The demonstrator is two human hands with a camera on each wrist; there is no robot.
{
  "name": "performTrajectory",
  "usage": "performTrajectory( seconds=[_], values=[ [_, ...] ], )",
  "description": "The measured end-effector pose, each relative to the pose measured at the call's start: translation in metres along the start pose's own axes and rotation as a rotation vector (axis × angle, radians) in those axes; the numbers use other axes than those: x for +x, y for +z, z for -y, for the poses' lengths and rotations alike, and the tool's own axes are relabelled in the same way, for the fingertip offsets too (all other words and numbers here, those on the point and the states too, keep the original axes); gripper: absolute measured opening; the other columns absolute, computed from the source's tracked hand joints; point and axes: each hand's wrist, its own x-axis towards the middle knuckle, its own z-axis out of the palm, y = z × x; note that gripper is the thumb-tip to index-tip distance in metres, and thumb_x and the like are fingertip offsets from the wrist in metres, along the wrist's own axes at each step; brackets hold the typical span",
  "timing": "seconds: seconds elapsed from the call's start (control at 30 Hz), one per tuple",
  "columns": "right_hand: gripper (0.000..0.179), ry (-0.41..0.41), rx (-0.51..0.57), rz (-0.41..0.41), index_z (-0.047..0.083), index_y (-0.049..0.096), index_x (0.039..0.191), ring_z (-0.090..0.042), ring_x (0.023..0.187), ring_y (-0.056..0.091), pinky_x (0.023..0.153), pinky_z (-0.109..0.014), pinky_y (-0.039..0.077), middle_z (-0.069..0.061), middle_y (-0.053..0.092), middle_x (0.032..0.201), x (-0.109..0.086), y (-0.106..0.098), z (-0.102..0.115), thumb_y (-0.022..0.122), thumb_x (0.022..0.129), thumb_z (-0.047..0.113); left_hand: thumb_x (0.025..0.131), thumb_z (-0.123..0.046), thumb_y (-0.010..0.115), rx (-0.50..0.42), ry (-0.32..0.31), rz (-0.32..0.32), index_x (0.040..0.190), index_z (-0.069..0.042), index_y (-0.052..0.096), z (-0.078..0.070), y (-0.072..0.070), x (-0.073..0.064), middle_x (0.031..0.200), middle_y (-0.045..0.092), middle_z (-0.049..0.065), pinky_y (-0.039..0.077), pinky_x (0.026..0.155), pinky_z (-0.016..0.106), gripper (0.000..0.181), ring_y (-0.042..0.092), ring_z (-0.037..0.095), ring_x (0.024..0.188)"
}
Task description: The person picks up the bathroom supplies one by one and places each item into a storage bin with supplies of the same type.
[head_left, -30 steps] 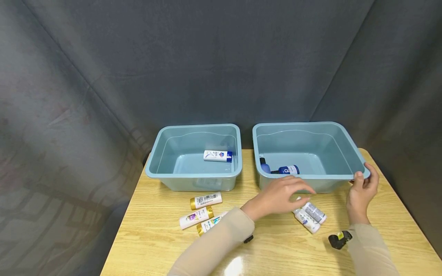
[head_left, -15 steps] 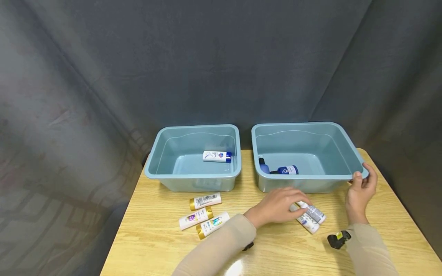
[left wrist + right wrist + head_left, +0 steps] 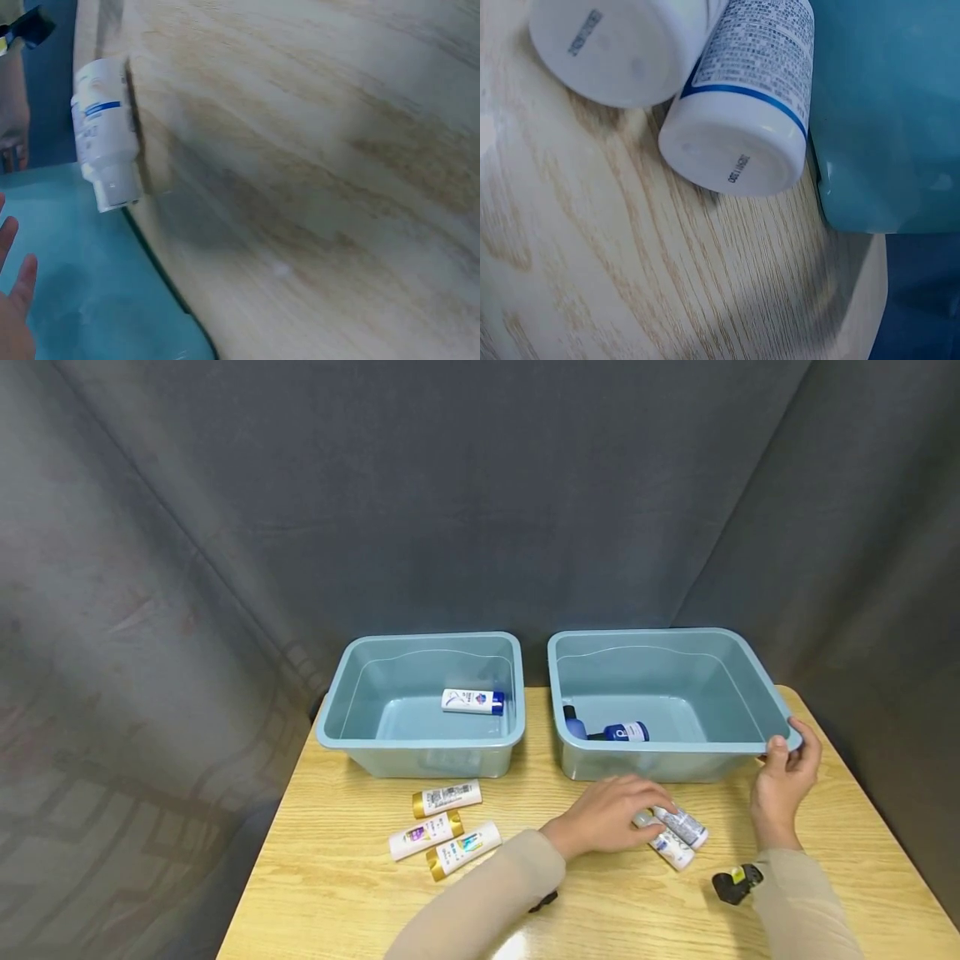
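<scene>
Head view shows the left hand [image 3: 611,817], thumb and fingers parted, close to two white plastic bottles [image 3: 677,838], touch unclear. Beyond them, the right hand [image 3: 785,781] grips a light-blue plastic box [image 3: 675,747].

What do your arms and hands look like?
Left sleeve and right sleeve are plain beige; left hand and right hand wear no gloves. A yellow-marked black device sits beside the right sleeve; a black part shows under the left.
</scene>
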Motion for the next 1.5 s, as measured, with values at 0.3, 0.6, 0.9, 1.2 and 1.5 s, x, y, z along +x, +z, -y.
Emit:
performTrajectory(
  seconds=[0.3,0.6,0.9,1.2,1.5],
  values=[
    [0.035,0.015,-0.024,-0.014,0.010,0.057,0.130,-0.012,0.091,0.048,0.071,-0.014,0.043,-0.005,0.050,0.114,0.000,0.000,0.002,0.053,0.097,-0.001,0.096,-0.043,0.063,-0.002,-0.021,0.014,0.130,-0.036,0.061,0.002,0.014,0.007,0.137,0.054,-0.020,0.024,0.109,0.014,0.035,0.043,-0.004,0.126],
    [0.036,0.015,-0.018,0.000,0.010,0.056,0.131,-0.012,0.091,0.048,0.071,-0.014,0.043,-0.005,0.049,0.115,0.000,0.000,0.003,0.051,0.098,-0.002,0.095,-0.049,0.062,-0.008,-0.041,0.100,0.132,-0.040,0.059,-0.001,0.022,0.017,0.139,0.050,-0.025,0.024,0.111,0.016,0.039,0.039,-0.006,0.129],
    [0.035,0.008,-0.038,0.016,0.011,0.055,0.132,-0.013,0.097,0.048,0.073,-0.015,0.042,-0.005,0.049,0.120,0.001,0.000,0.002,0.054,0.098,0.002,0.093,-0.050,0.064,0.017,-0.049,0.106,0.133,-0.040,0.058,-0.002,0.029,0.020,0.139,0.050,-0.023,0.024,0.112,0.018,0.042,0.039,-0.005,0.130],
    [0.034,0.008,0.025,0.020,0.010,0.055,0.132,-0.014,0.097,0.048,0.073,-0.016,0.041,-0.006,0.048,0.120,0.001,0.002,0.001,0.057,0.098,0.004,0.092,-0.054,0.064,0.036,-0.051,0.119,0.128,-0.042,0.061,0.001,0.035,0.019,0.136,0.053,-0.024,0.023,0.111,0.016,0.038,0.040,-0.005,0.130],
    [0.033,0.003,0.037,0.024,0.010,0.055,0.132,-0.013,0.096,0.047,0.072,-0.015,0.041,-0.006,0.048,0.120,0.000,0.001,0.001,0.058,0.098,0.006,0.090,-0.055,0.066,0.021,-0.061,0.121,0.126,-0.043,0.063,0.006,0.044,0.017,0.131,0.056,-0.024,0.023,0.110,0.015,0.038,0.042,-0.005,0.127]
  ],
)
